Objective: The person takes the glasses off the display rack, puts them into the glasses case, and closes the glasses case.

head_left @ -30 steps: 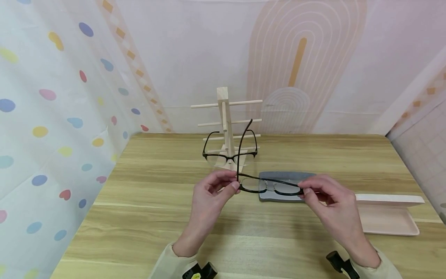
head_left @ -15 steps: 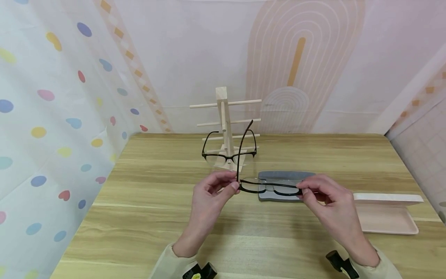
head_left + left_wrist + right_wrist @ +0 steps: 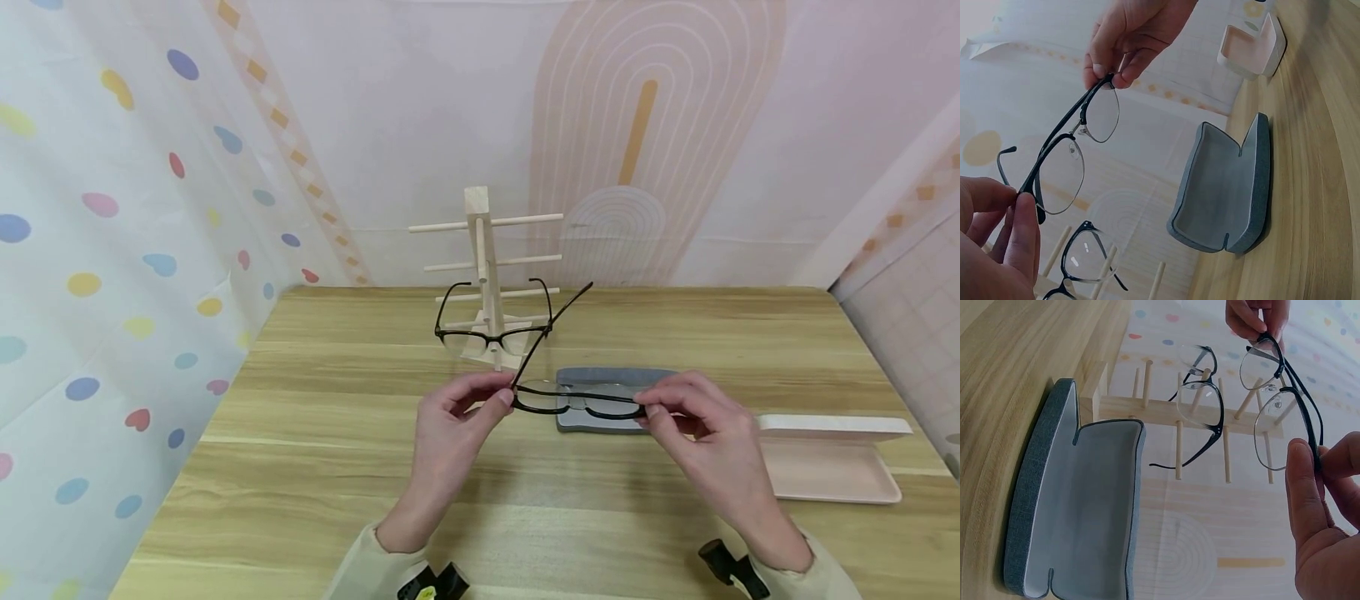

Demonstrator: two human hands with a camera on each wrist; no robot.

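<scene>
A pair of black half-rim eyeglasses [image 3: 542, 411] is held up between both hands above the table. My left hand [image 3: 453, 450] pinches its left hinge corner, thumb in front. At the opposite corner, my right hand [image 3: 708, 454] grips the frame end between thumb and fingers. One temple lies folded across behind the lenses; the other temple [image 3: 534, 346] slants up and to the right from my left fingertips. Behind the glasses stands an open grey eyeglass case [image 3: 1216, 187], pale inside. A second pair of black-framed glasses [image 3: 491, 340] hangs on the wooden display stand [image 3: 483, 250].
An open pale pink case [image 3: 832, 473] sits on the wooden table [image 3: 315, 467] at the right, beyond my right hand. The stand has several horizontal pegs and is near the back edge. Patterned curtains [image 3: 420, 100] hang behind and at the left.
The right temple has come down against the frame. The left temple, upright before, has swung inward to the right. Both hands stay nearly in place at the frame's ends.
</scene>
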